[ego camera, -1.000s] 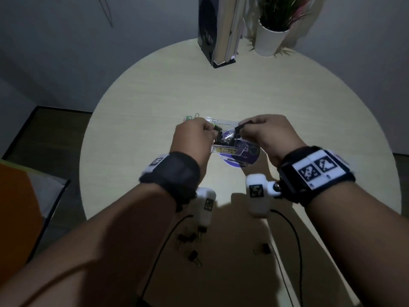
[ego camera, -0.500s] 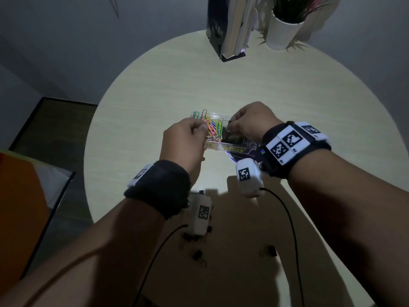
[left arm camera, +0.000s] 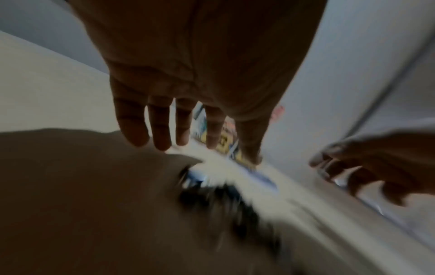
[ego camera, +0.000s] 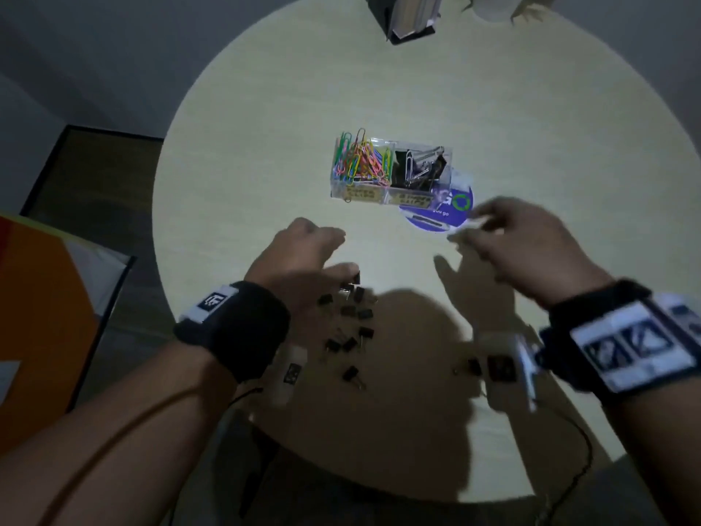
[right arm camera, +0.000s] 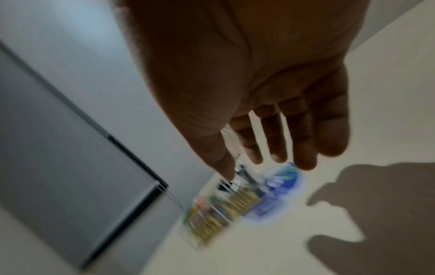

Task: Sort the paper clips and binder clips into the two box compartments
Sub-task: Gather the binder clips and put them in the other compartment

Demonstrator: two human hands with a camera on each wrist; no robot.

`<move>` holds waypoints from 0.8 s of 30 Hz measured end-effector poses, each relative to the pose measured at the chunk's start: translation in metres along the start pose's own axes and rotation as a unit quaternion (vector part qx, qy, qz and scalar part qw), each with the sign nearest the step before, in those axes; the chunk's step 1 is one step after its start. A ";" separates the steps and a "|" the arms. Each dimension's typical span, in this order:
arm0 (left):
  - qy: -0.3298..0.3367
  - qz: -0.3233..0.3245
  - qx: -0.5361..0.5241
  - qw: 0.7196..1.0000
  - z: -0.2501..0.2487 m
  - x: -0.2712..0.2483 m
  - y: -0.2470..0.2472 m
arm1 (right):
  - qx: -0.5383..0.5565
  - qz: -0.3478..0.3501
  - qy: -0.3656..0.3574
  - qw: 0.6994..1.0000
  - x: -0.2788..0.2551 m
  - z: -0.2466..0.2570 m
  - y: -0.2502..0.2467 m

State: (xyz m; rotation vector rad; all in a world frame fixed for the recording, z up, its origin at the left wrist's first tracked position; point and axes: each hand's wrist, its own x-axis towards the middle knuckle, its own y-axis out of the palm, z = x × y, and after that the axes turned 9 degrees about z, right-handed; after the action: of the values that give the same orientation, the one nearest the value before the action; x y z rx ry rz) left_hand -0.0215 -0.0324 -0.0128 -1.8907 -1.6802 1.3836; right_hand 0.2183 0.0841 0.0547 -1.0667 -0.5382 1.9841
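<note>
A clear two-compartment box point(ego camera: 387, 196) stands mid-table. Its left half holds coloured paper clips point(ego camera: 360, 161) and its right half black binder clips point(ego camera: 421, 169). In the blurred right wrist view the box point(right arm camera: 219, 214) lies beyond my fingertips. Several loose binder clips point(ego camera: 352, 311) lie on the table in front of the box, with one more point(ego camera: 472, 366) to the right. My left hand point(ego camera: 303, 248) hovers just over that pile, its fingers point(left arm camera: 162, 130) straight and empty. My right hand point(ego camera: 523, 241) is in front of the box on the right, pinching a small clear lid-like piece point(ego camera: 470, 224).
A blue round disc point(ego camera: 444, 212) lies under the box's right corner. A book stand point(ego camera: 409, 17) and a white pot point(ego camera: 493, 5) stand at the table's far edge. An orange object point(ego camera: 38, 317) is off the table to the left. Wrist-camera cables trail near the front edge.
Both hands have let go of the box and drawn back toward me. The box now stands free on the table. The left hand has dropped over the loose binder clips.
</note>
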 end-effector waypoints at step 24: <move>0.075 -0.015 -0.030 0.997 0.007 -0.022 0.045 | -0.274 -0.043 -0.282 0.918 -0.079 -0.011 0.159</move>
State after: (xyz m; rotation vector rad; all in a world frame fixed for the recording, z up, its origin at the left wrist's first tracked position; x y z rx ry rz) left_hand 0.0037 -0.0679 -0.0386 -1.9412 -1.6874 1.1609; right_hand 0.1815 -0.0734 -0.0200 -0.7342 -1.4931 2.1063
